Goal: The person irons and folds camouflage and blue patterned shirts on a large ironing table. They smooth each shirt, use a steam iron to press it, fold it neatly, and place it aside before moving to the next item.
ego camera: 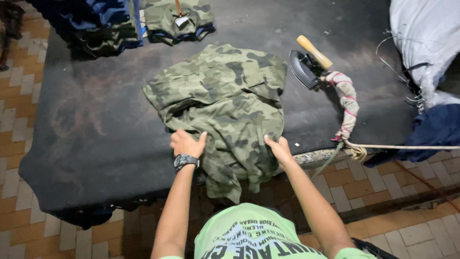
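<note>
Camouflage garment under my hands.
My left hand and right hand grip its near edge on the dark desk, fingers closed on cloth.

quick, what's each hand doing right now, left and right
Left hand: fingers curled, gripping the camouflage garment near its lower edge.
Right hand: flatter, fingers pressing on the same garment; whether it pinches the cloth cannot be told.
</note>
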